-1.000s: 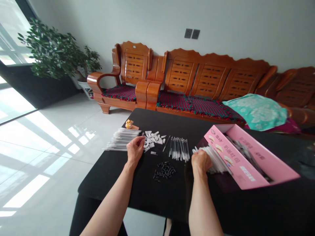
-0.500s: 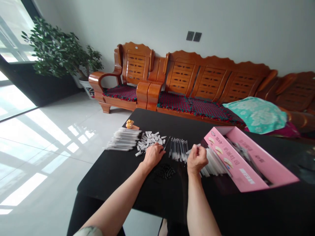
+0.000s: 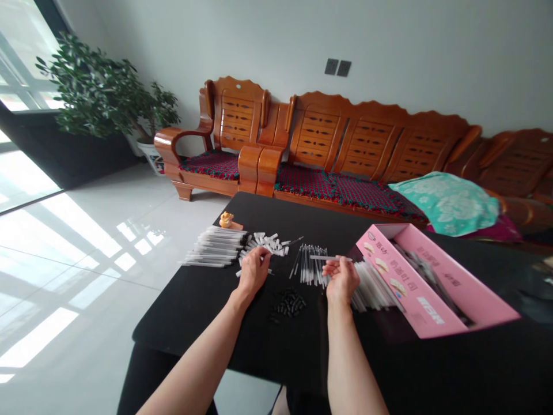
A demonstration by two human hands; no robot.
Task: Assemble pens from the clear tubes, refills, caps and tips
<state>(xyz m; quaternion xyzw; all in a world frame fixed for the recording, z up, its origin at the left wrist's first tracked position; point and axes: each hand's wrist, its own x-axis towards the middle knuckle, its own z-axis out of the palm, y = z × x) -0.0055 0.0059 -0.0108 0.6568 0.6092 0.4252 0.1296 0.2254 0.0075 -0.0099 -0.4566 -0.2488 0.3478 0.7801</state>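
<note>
Right hand (image 3: 341, 280) pinches a clear pen tube (image 3: 329, 258).
Left hand (image 3: 254, 270), fingers curled, seemingly pinches among white caps (image 3: 271, 244) on the bench (image 3: 233, 328).

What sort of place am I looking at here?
Probably a home living room, used for handwork: a carved wooden sofa and armchair along the wall, a potted plant by the window, and a black table spread with pen tubes and caps.
</note>
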